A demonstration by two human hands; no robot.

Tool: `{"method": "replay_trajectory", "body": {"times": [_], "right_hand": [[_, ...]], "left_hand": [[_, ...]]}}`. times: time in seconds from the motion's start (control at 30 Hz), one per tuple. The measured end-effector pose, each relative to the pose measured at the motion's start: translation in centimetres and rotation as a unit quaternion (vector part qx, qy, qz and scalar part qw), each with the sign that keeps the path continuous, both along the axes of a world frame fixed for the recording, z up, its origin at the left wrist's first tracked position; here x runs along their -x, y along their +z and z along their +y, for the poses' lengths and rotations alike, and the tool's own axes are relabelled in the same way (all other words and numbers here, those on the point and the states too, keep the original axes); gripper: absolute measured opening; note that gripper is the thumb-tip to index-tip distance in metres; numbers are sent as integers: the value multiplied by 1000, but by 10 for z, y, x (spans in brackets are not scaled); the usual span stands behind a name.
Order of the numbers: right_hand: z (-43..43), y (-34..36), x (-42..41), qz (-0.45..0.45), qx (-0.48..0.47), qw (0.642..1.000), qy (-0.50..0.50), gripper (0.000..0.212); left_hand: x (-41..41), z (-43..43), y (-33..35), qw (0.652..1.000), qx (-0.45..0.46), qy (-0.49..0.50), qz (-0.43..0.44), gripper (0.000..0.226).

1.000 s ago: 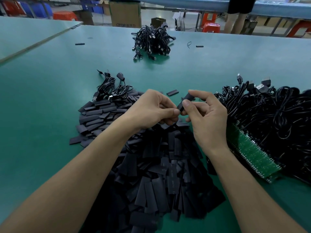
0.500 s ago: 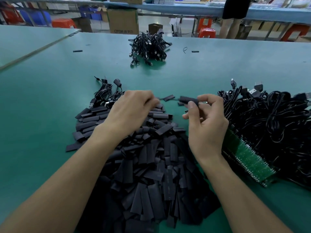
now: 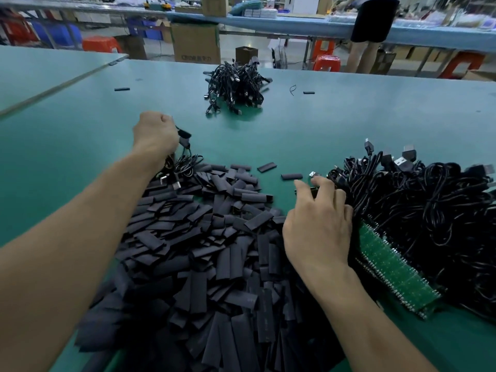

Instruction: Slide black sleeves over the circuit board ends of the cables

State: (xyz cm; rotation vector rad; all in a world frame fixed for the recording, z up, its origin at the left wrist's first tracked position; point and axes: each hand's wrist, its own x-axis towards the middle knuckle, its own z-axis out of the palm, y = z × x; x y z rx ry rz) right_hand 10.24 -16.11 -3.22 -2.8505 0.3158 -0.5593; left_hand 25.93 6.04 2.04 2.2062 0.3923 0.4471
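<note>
The cable point(image 3: 184, 142) hangs from the left hand point(image 3: 155, 132), a short dark end-piece dangling just below the knuckles, above the far left edge of the heap of black sleeves point(image 3: 214, 251). The left hand is raised off the table point(image 3: 67, 157) with its fingers curled tightly round the cable. The heap of flat sleeves spreads across the middle of the table between both forearms. Two loose sleeves point(image 3: 279, 171) lie just beyond its far right edge. A few more cables point(image 3: 188, 162) lie coiled under the left wrist, touching the heap. The right hand point(image 3: 319, 224) reaches to the near edge of the tangle of cables point(image 3: 418, 208) on the right. Its fingers are bent over a small dark piece there, but whether they grip it I cannot tell. A silver plug point(image 3: 313, 174) lies just past its fingertips. A row of green circuit boards point(image 3: 391, 267) lines the tangle's near side, just beside the right wrist. A separate bundle of cables point(image 3: 236, 87) lies well away at the far side of the table. Behind it stand a cardboard box point(image 3: 196, 44) and a person point(image 3: 373, 25) at another bench.
</note>
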Motion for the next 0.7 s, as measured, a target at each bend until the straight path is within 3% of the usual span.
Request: {"method": "replay_trajectory", "body": {"times": [0.07,0.17,0.27,0.33,0.47,0.53,0.7], "right_hand": [[-1,0,0,-36,-20,999,21,45],[-1,-1,1,-112,-55,990,66,47],[-2,-1,2,-214,-66,968,117,47],[-3,0,3,-277,-68,948,141,42],[0,3,6,-331,-106,917,194,26],[0,2,6,-319,-151,911,214,24],[-4,-1,2,-273,-215,910,224,24]], "left_hand": [[-3,-2,-6,997,-49,-20,60,26],[7,-10,-10,975,-164,-32,144,38],[29,-25,-11,975,-200,-88,27,42],[53,-38,-10,966,-124,-217,-68,31],[97,-61,-7,876,89,-473,-26,31],[107,-71,-12,853,122,-506,-20,28],[112,-80,-27,867,192,-457,-54,19]]}}
